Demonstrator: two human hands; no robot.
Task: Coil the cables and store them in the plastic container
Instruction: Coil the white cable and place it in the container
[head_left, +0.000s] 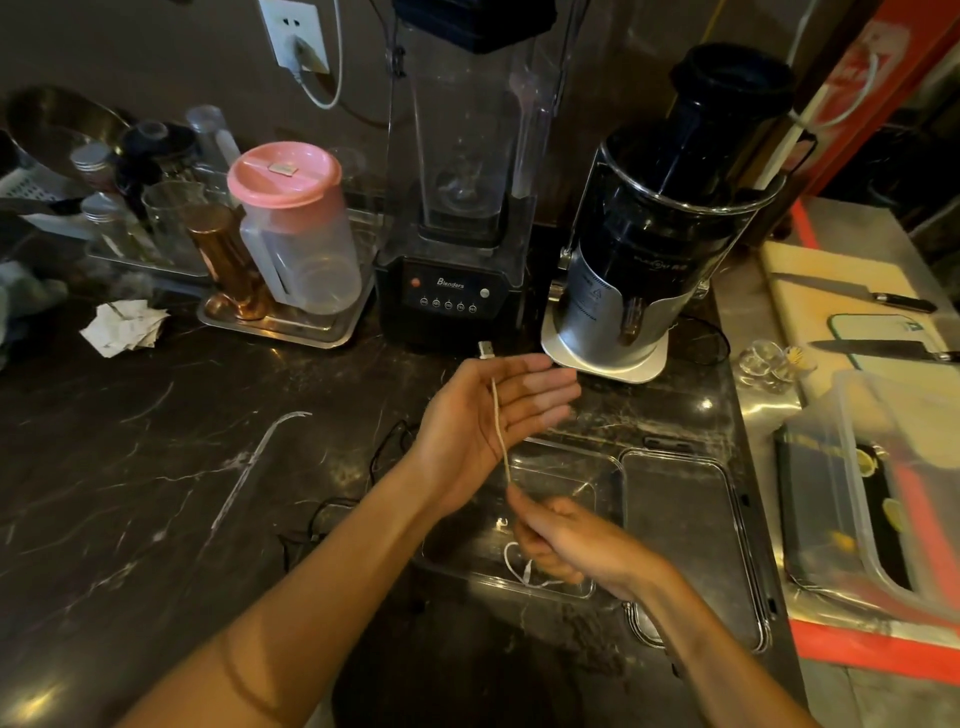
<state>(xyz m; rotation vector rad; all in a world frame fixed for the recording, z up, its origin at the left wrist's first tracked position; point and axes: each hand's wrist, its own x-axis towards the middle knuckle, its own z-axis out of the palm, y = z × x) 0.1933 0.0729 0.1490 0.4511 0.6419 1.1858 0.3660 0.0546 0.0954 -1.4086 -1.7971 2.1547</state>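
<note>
A thin white USB cable (500, 426) is laid across the flat, outstretched left hand (483, 415), plug past the fingers, and pinched lower down by the right hand (566, 540). No loop is formed yet. Its tail trails into the clear plastic container (608, 457) below. A black cable (387, 447) is left uncoiled nearby; most work is judged outstanding.

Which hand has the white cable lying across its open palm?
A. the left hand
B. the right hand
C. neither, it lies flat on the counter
A: the white cable runs across the flat palm of the left hand, while the right hand pinches it lower down.
</note>
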